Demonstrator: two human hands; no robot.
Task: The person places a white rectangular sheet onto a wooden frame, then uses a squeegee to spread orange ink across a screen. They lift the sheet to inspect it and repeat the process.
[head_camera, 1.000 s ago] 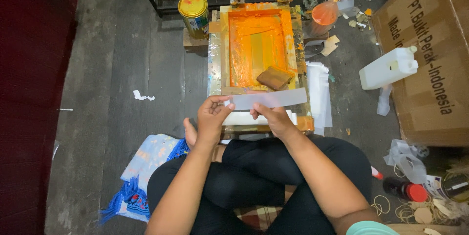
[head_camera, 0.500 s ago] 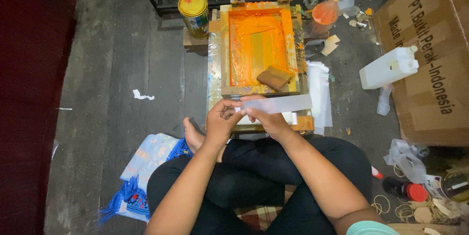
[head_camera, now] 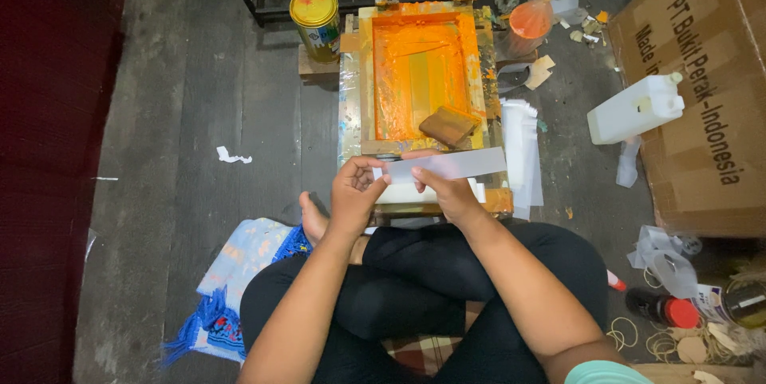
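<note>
My left hand [head_camera: 357, 190] and my right hand [head_camera: 445, 192] both pinch a long white strip [head_camera: 467, 165] just in front of a wooden screen-printing frame [head_camera: 365, 81]. The left hand grips the strip's left end; the right hand holds it near the middle, and the free end sticks out to the right. The frame's mesh is covered in orange ink [head_camera: 423, 69]. A brown wooden squeegee [head_camera: 449, 125] lies on the mesh at its near right corner. I sit cross-legged on the floor right behind the frame.
A yellow-lidded tin can [head_camera: 316, 20] stands left of the frame. An orange-stained cup [head_camera: 527, 23] and scraps lie at the far right. A white jerrycan [head_camera: 636, 107] leans on a cardboard box [head_camera: 702, 137]. White sheets [head_camera: 523, 149] lie right of the frame; blue cloth [head_camera: 231, 288] at left.
My left hand slid right along the strip, closer to my right hand. The strip shifted a little to the right and tilted slightly.
</note>
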